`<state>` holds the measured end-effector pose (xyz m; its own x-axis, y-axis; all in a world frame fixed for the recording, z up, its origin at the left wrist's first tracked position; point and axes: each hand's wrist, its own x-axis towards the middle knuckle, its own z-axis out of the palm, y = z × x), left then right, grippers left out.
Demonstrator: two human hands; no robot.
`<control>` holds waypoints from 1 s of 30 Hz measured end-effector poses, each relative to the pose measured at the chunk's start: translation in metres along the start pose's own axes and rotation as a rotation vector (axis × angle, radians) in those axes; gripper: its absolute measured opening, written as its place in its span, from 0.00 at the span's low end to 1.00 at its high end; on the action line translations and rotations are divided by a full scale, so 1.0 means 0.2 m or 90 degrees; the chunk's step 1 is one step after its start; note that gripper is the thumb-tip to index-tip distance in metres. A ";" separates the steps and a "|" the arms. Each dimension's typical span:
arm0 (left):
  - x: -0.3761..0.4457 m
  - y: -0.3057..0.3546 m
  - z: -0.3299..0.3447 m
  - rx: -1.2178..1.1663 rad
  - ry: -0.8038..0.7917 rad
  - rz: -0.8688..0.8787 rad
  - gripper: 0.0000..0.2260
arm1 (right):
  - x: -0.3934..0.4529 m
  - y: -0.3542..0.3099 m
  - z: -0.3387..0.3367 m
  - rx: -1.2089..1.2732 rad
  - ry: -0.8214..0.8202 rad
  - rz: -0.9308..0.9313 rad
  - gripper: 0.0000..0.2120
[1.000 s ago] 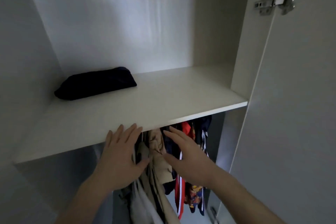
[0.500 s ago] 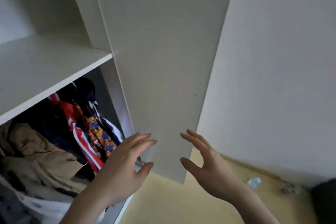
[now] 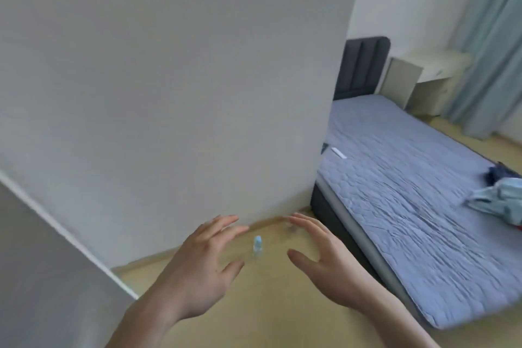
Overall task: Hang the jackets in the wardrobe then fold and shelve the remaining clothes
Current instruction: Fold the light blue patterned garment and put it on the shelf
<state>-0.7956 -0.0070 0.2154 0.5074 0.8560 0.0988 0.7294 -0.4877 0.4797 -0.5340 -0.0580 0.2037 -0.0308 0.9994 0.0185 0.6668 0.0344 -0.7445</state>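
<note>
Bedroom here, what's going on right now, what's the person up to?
Someone is sorting clothes. Both hands are empty with fingers spread: left hand, right hand, held out over the floor beside a white panel. A few loose clothes lie in a heap at the far edge of the bed, not yet folded. A small bottle stands on the floor between the hands. Nothing is being held.

We have turned from the wardrobe shelf; bed with remaining clothes now in view, hands off the jackets.
</note>
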 end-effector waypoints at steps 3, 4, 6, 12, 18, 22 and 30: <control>0.25 0.26 0.19 -0.007 -0.044 0.055 0.23 | -0.13 0.28 -0.29 -0.010 0.059 0.057 0.27; 0.33 0.35 0.25 -0.009 -0.061 0.072 0.23 | -0.17 0.37 -0.38 -0.011 0.075 0.075 0.27; 0.48 0.51 0.37 -0.010 -0.093 0.114 0.23 | -0.27 0.52 -0.54 -0.003 0.108 0.118 0.27; 0.95 0.94 0.71 -0.019 -0.190 0.250 0.24 | -0.47 0.92 -0.91 0.040 0.207 0.235 0.25; 1.44 1.31 1.08 -0.038 -0.237 0.347 0.26 | -0.54 1.33 -1.26 0.047 0.266 0.323 0.25; 1.78 1.54 1.30 -0.055 -0.281 0.375 0.25 | -0.51 1.57 -1.53 0.044 0.311 0.368 0.25; 2.36 2.15 1.72 -0.021 -0.394 0.486 0.25 | -0.58 1.96 -1.99 0.041 0.408 0.448 0.25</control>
<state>-0.0845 0.1274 0.1693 0.9947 0.0673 -0.0779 0.0975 -0.8593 0.5022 0.0278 -0.1568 0.1748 0.7882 0.6073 -0.0996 0.3338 -0.5579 -0.7598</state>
